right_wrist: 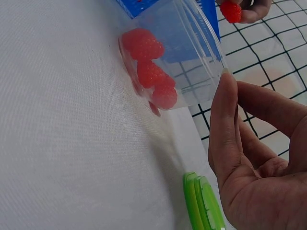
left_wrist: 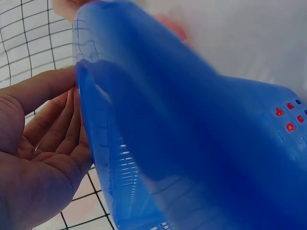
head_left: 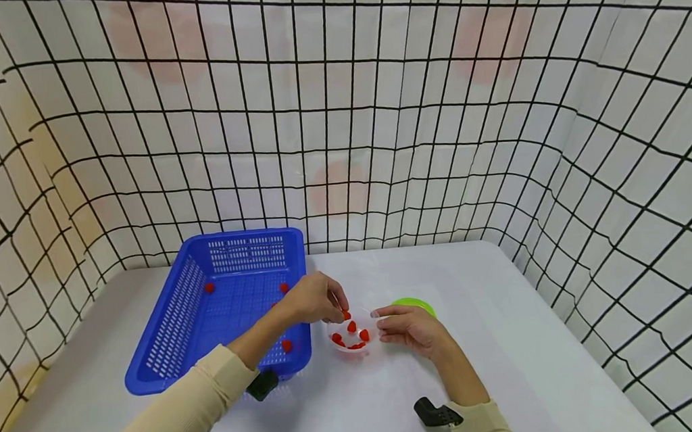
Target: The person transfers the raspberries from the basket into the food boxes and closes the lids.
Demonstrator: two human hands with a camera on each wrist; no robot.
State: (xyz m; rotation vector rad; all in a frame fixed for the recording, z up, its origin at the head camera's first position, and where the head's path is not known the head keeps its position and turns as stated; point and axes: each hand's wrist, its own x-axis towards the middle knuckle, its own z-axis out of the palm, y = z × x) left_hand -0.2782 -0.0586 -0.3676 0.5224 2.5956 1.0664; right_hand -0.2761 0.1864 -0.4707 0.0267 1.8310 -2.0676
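Observation:
My left hand pinches a red raspberry just above a clear plastic container. Several raspberries lie at the bottom of this container, which stands upright on the white table. At its right side my right hand grips the rim between thumb and fingers. To the left is a blue perforated basket, with my left forearm reaching across its right side. A few loose raspberries are scattered over the basket floor. In the left wrist view, the basket edge hides the left fingertips.
Behind my right hand lies a green lid, partly covered by the hand. Black grid netting over white sheeting encloses the back and both sides of the white table. The basket's raised walls stand close to the container.

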